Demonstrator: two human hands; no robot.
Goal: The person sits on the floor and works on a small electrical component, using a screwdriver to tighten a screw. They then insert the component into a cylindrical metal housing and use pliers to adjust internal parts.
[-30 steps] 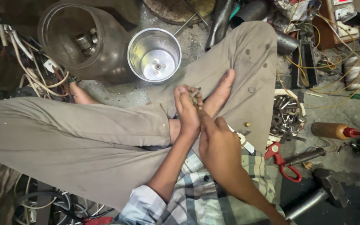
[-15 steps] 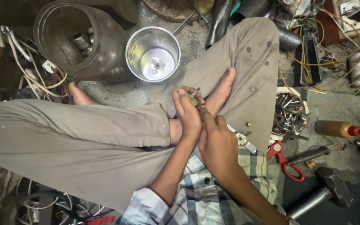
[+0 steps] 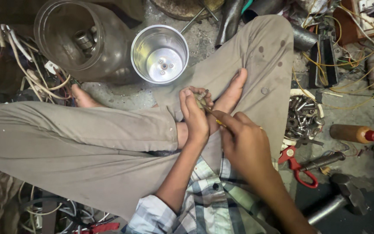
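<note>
I am pinching a small brass-coloured metal part (image 3: 201, 102) in my closed left hand (image 3: 195, 116) over my lap; my right hand (image 3: 244, 143), closed on a thin yellow-handled tool (image 3: 215, 118), is probing it. A slip could jab my fingers or drop the part among the floor clutter.

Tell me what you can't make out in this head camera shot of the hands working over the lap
- Small part: head view, mostly wrapped by the left hand; kind unclear.
- Thin tool: its handle is hidden inside the right hand.
- Hammer: handle partly behind the right forearm.
- Tray of metal bits: pieces too small to identify.

Left hand (image 3: 195, 115) and right hand (image 3: 244, 141) meet, fingers (image 3: 187, 99) curled, over crossed legs.
</note>
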